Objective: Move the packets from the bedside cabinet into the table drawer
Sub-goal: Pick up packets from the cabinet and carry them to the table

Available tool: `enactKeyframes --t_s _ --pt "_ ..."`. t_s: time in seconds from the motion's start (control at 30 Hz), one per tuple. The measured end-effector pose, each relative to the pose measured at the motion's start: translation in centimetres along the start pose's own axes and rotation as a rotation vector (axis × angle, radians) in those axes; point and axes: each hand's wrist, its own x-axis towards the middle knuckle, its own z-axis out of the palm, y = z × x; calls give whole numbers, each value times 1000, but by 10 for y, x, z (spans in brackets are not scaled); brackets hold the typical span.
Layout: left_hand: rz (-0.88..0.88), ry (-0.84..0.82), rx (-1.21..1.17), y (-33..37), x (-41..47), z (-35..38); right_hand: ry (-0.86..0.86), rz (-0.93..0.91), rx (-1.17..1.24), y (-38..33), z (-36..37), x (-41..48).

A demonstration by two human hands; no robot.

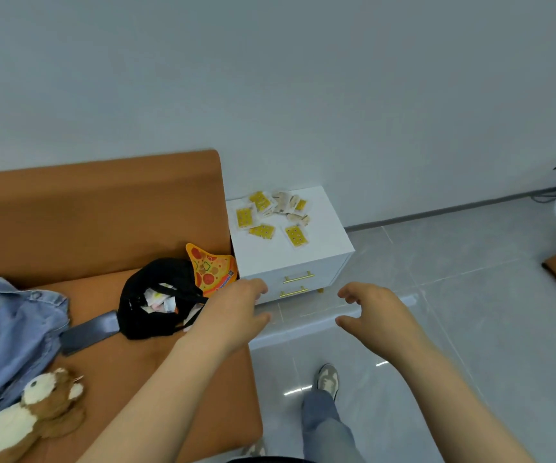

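Matt white cabinet, glossy packets, shining tiled floor

The bedside cabinet (316, 242) is showing a smooth matt white top with brassy metal handles (298, 278) on its front; the packets (271, 215) lying on it are looking like glossy plastic film; left of it, tan upholstery (96, 208) is appearing smooth, and below it, polished floor tiles (454, 295) are reflecting light.
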Motion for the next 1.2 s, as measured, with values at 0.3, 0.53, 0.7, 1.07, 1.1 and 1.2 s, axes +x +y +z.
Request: enactKeyframes --t_s 0.3,0.53,0.7,1.07,1.1,1.2 --pt "-171 36 -59 30 105 -3 -94 -111 -61 42 -49 126" --pt "-308 47 -116 64 183 -7 -176 -186 -134 80 -94 220" --pt "-380 67 -136 65 218 -12 -209 -230 -172 88 -108 273" --pt "-453 -6 -146 0 285 -26 -323 -181 -195 63 -87 363" --pt "-450 -20 -142 -8 294 -28 -324 -165 -191 59 -85 372" --pt "-446 -65 -118 -30 321 -34 -333 -114 -185 45 -75 397"
